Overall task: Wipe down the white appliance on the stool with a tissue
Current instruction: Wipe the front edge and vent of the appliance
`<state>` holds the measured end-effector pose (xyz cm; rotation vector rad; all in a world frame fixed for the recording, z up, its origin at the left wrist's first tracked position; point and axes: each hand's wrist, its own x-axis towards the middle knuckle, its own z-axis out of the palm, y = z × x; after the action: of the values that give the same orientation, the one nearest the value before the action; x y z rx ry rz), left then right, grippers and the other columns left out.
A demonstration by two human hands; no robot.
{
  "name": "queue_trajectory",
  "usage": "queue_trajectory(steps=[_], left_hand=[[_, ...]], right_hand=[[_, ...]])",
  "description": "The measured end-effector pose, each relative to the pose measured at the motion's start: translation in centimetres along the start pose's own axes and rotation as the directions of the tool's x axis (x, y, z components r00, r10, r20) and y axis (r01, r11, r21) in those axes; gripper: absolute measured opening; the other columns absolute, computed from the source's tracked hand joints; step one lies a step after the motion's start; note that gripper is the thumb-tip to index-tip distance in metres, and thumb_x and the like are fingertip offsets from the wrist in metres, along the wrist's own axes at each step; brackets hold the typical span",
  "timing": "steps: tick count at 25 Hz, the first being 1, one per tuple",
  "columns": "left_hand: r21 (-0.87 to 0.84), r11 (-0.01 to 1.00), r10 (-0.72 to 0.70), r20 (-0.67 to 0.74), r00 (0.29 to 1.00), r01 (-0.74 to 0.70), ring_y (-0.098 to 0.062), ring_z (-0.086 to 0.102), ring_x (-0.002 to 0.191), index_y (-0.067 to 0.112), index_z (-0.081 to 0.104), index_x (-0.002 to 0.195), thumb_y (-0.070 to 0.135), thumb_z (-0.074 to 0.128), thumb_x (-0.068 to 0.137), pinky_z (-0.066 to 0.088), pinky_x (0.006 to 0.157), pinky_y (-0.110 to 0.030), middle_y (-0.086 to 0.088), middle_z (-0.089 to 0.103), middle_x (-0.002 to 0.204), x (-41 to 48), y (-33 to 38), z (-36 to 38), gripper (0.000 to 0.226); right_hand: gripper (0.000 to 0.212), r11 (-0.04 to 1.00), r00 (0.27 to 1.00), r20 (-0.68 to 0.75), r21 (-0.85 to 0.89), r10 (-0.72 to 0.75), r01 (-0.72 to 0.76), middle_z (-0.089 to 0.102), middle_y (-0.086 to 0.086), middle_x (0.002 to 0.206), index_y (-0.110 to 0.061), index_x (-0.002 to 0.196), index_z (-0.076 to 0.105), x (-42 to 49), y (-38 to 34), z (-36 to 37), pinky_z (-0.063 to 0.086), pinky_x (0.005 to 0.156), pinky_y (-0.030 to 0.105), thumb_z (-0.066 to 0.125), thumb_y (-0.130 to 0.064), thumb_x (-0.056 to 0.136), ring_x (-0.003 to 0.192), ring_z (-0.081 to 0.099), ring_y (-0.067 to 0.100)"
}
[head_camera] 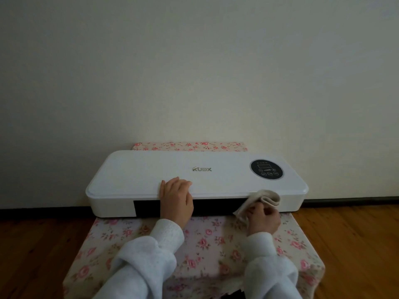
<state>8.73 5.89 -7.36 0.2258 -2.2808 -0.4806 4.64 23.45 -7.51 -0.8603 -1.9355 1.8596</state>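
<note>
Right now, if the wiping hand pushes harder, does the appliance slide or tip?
Tipping looks unlikely: the white appliance lies low and flat on the stool. Sliding seems possible on the smooth floral cover, though the left hand braces its front edge. The tissue is floppy and probably transmits little force.

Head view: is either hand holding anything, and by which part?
The right hand pinches a folded beige tissue by its lower bunched end. The left hand holds nothing; it rests flat on the white appliance's front edge.
</note>
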Motion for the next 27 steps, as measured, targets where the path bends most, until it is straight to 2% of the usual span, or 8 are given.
queue_trajectory(steps=[3,5,7,9,16,18,21,27], left_hand=[[-0.016,1.000,-0.005,0.000,1.000,0.005,-0.038,0.069,0.095,0.003,0.073,0.086,0.001,0.052,0.070,0.041,0.093,-0.063,-0.012,0.075,0.087,0.1,0.5,0.2,0.027],[-0.004,1.000,0.011,-0.010,1.000,-0.011,-0.037,0.070,0.093,0.004,0.073,0.085,0.000,0.054,0.068,0.041,0.091,-0.065,-0.011,0.075,0.085,0.1,0.8,0.3,0.026],[0.000,1.000,0.015,-0.011,1.000,-0.015,-0.037,0.070,0.092,0.004,0.073,0.084,0.000,0.054,0.068,0.041,0.090,-0.066,-0.011,0.075,0.085,0.1,0.8,0.3,0.025],[0.009,1.000,0.015,-0.007,1.000,-0.015,-0.037,0.070,0.091,0.004,0.073,0.084,0.000,0.055,0.067,0.041,0.090,-0.066,-0.011,0.075,0.084,0.1,0.8,0.3,0.025],[0.004,1.000,0.009,0.031,0.999,-0.009,-0.037,0.070,0.090,0.004,0.074,0.083,0.003,0.053,0.069,0.043,0.090,-0.064,-0.011,0.075,0.085,0.1,1.5,0.3,0.025],[-0.017,1.000,-0.009,0.055,0.998,0.010,-0.038,0.070,0.092,0.003,0.074,0.084,0.001,0.054,0.069,0.042,0.092,-0.063,-0.012,0.075,0.086,0.3,1.9,0.6,0.025],[-0.050,0.999,-0.003,0.088,0.996,0.007,-0.038,0.069,0.094,0.003,0.073,0.084,0.001,0.052,0.070,0.041,0.095,-0.062,-0.013,0.075,0.087,0.3,2.9,1.1,0.025],[-0.096,0.995,-0.008,0.146,0.989,0.022,-0.039,0.065,0.102,0.000,0.073,0.087,0.002,0.048,0.074,0.036,0.102,-0.059,-0.015,0.073,0.092,0.9,4.0,1.9,0.028]], right_hand=[[0.036,0.998,1.000,-0.004,0.067,-0.015,0.015,0.063,0.021,0.110,0.007,0.113,0.052,-0.2,-0.5,-0.3,0.045,0.091,0.040,0.059,-0.015,0.086,0.104,0.059,0.036],[0.038,0.998,0.999,0.035,0.057,-0.042,0.040,0.059,0.017,0.104,0.007,0.117,0.047,-0.7,-0.4,-0.2,0.043,0.088,0.036,0.059,-0.013,0.087,0.097,0.057,0.029],[0.033,0.995,0.994,0.041,0.012,-0.100,0.100,0.058,0.013,0.099,0.010,0.108,0.052,-0.7,-0.2,-0.2,0.045,0.084,0.037,0.060,-0.013,0.085,0.094,0.056,0.027],[0.029,0.986,0.987,0.034,-0.050,-0.160,0.162,0.062,0.022,0.099,0.011,0.096,0.059,-0.5,-0.1,-0.2,0.049,0.083,0.042,0.061,-0.015,0.082,0.099,0.058,0.038],[0.029,0.997,0.997,0.042,-0.045,-0.061,0.063,0.061,0.028,0.110,0.009,0.105,0.052,0.3,-0.7,-0.8,0.044,0.089,0.043,0.059,-0.011,0.086,0.103,0.057,0.041],[0.027,0.997,0.993,0.092,-0.036,-0.070,0.074,0.062,0.028,0.109,0.009,0.105,0.052,-0.8,-0.2,-0.3,0.043,0.085,0.040,0.060,-0.007,0.085,0.102,0.058,0.040],[0.012,0.986,0.968,0.211,-0.064,-0.137,0.154,0.064,0.028,0.103,0.002,0.092,0.051,-2.2,1.1,0.2,0.035,0.073,0.029,0.059,-0.002,0.084,0.098,0.060,0.040],[0.031,0.998,0.997,-0.045,-0.035,-0.062,0.060,0.058,0.028,0.120,0.007,0.116,0.047,4.4,-1.6,-3.1,0.043,0.093,0.045,0.051,-0.008,0.089,0.111,0.055,0.042]])
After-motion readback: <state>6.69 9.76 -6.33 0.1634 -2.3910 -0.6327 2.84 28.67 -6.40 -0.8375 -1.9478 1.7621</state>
